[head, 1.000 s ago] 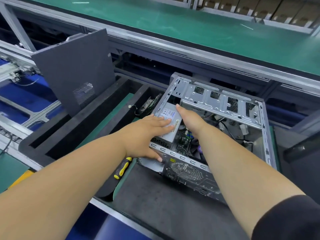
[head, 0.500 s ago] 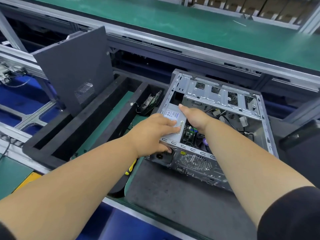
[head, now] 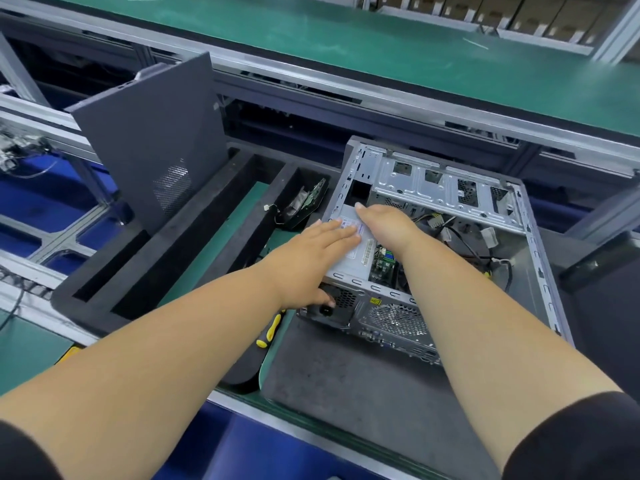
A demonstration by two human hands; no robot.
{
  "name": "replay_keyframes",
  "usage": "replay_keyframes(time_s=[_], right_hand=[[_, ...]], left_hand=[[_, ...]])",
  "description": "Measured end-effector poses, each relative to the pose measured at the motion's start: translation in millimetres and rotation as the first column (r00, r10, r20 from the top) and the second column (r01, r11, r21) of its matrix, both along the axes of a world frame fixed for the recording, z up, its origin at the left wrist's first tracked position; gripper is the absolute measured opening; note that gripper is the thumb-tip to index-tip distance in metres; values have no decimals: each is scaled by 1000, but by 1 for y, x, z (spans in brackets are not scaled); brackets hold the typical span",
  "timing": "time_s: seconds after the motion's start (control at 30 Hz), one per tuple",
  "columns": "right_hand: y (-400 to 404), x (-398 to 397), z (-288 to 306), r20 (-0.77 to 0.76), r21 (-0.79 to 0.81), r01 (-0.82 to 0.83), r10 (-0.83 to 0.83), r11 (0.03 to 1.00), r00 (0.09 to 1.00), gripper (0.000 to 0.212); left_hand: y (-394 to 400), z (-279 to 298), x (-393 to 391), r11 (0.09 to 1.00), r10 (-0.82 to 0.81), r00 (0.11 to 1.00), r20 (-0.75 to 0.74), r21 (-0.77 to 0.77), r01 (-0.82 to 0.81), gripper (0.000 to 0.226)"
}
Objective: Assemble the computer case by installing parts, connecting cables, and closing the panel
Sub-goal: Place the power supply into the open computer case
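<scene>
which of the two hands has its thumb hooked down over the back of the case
The left hand: its thumb reaches down the computer case rear beside the power socket. The right hand rests on the power supply.

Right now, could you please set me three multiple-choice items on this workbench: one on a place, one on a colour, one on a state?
1. Where does the dark side panel stand?
A. left of the computer case, upright in the black foam rack
B. fitted onto the case
C. flat on the upper green conveyor

2. What colours is the screwdriver handle?
A. red and white
B. yellow and black
C. plain blue

3. How do the hands lie?
A. both off the case
B. one holds the screwdriver
C. left hand and right hand rest on the power supply inside the open case

Key: 1 A, the panel leans in the rack, apart from the case; 2 B, yellow stripes show on black; 3 C, both palms lie on the grey box.
</scene>
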State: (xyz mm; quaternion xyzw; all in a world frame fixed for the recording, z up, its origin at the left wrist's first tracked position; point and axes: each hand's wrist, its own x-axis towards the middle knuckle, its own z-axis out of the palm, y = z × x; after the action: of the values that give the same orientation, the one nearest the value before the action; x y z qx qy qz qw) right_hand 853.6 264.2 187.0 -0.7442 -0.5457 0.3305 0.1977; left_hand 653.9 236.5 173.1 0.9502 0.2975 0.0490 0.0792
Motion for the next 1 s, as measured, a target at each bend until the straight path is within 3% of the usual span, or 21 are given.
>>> replay_keyframes(time_s=[0.3,0.47,0.63,1.0], right_hand=[[2,1,-4,78,27,-27,25,999,997,48],[3,2,-5,61,24,-36,35,999,998,38],[9,2,-6,60,28,-13,11,1000,998,42],[7,1,-7,55,26,-9,8,1000,998,57]], left_hand=[[1,-4,2,1000,15,985,170,-20,-12,104],[4,-3,2,1000,-1,990,140,11,0,98],[9,-2,2,995,-72,995,70,72,67,92],[7,0,4,998,-62,973,221,34,56,87]])
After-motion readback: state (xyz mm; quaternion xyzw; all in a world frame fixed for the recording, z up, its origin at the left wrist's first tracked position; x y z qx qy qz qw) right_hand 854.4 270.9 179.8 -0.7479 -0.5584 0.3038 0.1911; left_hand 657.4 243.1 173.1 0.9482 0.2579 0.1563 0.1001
